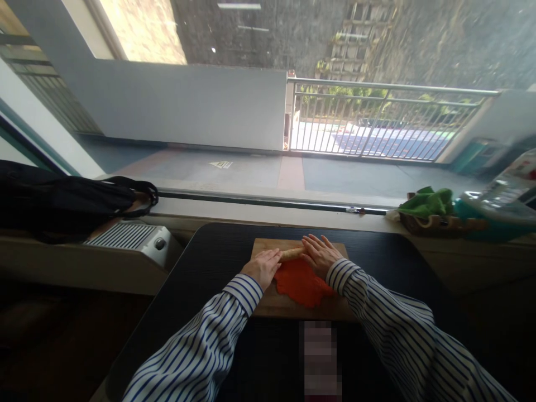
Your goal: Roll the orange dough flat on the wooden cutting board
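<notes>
A light wooden rolling pin (292, 254) lies crosswise near the far edge of a wooden board (264, 307). Over its left end my left hand (263, 268) is closed, fingers together and bent across the wood. My right hand (321, 255) presses on the right end with its fingers stretched out and slightly apart, pointing away from me. A flattened sheet of bright orange dough or clay (302, 283) spreads on the board just below the pin, its outline uneven. Both hands partly hide the pin's ends, and the right hand covers some of the orange sheet's edge.
The board rests on a black table (209, 262) against a window sill (234, 214). A black bag (75, 201) lies at the left above a white heater-like unit (138, 245). At the right are a green cloth (429, 202) and a teal container (502, 218).
</notes>
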### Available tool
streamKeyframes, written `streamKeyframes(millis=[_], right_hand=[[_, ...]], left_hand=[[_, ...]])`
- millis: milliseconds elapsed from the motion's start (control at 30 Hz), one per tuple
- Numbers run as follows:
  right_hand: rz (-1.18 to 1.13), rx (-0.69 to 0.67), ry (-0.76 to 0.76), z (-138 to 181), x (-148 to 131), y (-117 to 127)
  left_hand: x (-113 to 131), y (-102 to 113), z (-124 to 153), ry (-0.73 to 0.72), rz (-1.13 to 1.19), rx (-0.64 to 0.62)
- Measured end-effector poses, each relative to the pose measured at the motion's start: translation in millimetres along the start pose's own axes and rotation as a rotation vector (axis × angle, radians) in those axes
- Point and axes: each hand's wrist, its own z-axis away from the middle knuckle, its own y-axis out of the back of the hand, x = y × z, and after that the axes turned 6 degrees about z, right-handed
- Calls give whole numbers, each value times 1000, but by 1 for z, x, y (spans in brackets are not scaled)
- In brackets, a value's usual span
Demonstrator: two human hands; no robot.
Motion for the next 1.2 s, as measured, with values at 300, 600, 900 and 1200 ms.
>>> streamKeyframes(millis=[300,600,900,1200], right_hand=[[3,40,36,25,-3,-5],[15,9,59,43,-7,-5],[-86,173,61,25,20,9],[-84,103,4,-40,38,11]], left_hand=[[11,12,13,-119,21,77],[17,10,12,-12,-16,91],[10,22,-5,-40,-11,113],[-15,22,-48,59,-63,114]])
